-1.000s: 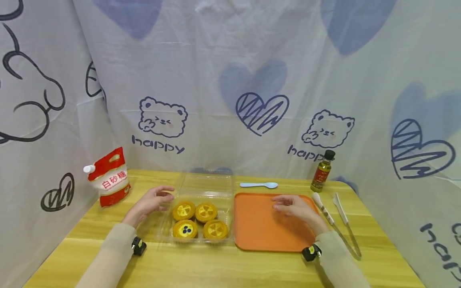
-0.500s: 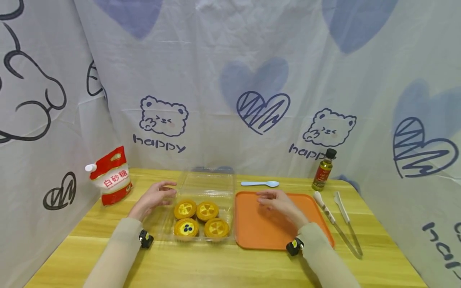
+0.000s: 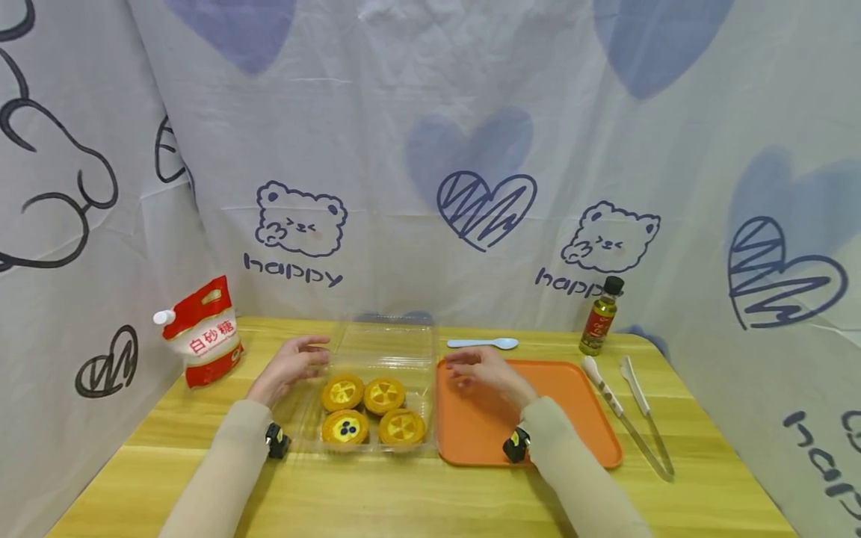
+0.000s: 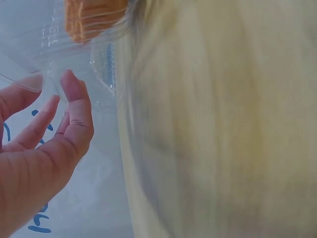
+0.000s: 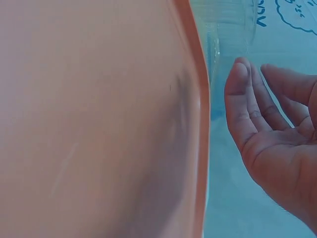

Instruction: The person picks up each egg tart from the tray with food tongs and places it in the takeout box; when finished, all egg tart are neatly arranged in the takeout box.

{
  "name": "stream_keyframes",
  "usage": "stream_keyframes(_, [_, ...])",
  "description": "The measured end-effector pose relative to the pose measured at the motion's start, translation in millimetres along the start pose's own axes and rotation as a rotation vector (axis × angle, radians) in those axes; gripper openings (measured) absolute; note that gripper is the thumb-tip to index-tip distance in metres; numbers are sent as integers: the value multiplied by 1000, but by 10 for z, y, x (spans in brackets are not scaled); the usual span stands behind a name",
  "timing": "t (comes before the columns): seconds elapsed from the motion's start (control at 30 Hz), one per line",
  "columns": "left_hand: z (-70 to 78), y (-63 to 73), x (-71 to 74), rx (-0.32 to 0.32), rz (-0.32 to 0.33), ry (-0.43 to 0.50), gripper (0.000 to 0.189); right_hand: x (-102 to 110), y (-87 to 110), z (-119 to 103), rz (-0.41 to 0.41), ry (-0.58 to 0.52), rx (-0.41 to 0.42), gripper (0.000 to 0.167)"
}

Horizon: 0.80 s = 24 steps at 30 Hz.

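Observation:
A clear plastic clamshell box (image 3: 430,437) stands on the table with its lid (image 3: 385,345) raised at the back. Several tarts (image 3: 401,428) sit in it, one of them topped with dark berries. My left hand (image 3: 291,368) is at the box's left side, fingers loosely bent; in the left wrist view its fingertips are right at the clear plastic edge. Above the left part of the orange tray (image 3: 531,418) hovers my right hand (image 3: 489,371), relaxed and holding nothing, its fingertips pointing toward the box's right side. The right wrist view shows its thumb and fingers apart.
A red and white sugar pouch (image 3: 205,332) stands at the far left. Behind the tray lies a pale blue spoon (image 3: 483,344). A small oil bottle (image 3: 600,317) is at the back right, with metal tongs (image 3: 632,418) in front of it. A printed curtain (image 3: 403,149) hangs behind the table.
My right hand has moved left across the orange tray toward the box. My left hand has shifted only slightly; the box and the tarts stay where they were.

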<state>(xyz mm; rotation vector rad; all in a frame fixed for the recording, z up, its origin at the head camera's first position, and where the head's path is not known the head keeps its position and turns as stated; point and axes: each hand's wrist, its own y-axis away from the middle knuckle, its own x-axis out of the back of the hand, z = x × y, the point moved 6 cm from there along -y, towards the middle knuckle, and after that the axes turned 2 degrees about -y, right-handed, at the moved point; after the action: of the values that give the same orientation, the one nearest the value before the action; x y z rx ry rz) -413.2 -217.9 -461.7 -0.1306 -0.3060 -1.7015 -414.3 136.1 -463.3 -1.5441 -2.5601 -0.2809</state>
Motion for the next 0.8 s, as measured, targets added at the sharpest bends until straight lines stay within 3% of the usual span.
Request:
stream_keyframes(0.17, [-19,-42,23,11,13,13,49,-100,-115,34,-24,-63,-36,42])
stream_keyframes(0.37, [-60,-109,42,19,28,10,47,-206,-166,-1,-43,-53,-37,47])
stream_keyframes(0.8, [6,-157,82,-6,107,67,52,-211,-198,-87,43,15,-38,44])
